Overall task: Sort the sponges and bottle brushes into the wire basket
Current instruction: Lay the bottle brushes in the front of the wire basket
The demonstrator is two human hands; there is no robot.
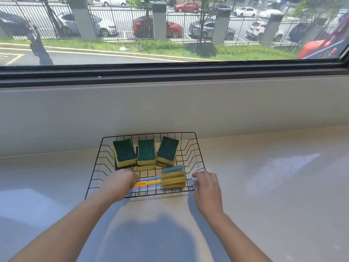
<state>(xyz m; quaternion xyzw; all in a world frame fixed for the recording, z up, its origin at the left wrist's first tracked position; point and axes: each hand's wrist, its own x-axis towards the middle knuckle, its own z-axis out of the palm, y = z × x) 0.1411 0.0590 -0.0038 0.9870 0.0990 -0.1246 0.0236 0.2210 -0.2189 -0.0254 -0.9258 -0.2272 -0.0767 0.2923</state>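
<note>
Head view looks down on a black wire basket (196, 148) standing on a pale glossy worktop (264, 176) below a wide window (170, 29). Along the basket's far side lie three stacks of rectangular yellow sponges with dark green scouring tops (146, 152), side by side. Nearer the front, at the basket's right, sit the stacked yellow sponge heads of the bottle brushes (173, 178), the top one blue, with an orange plastic handle (146, 184) and a light blue handle (149, 179) running leftward from them. The left hand (120, 184) reaches into the basket and is closed around the left ends of these handles. The right hand (206, 188) rests at the basket's front right corner, fingers curled loosely at the rim wire; whether they grip it cannot be told.
</note>
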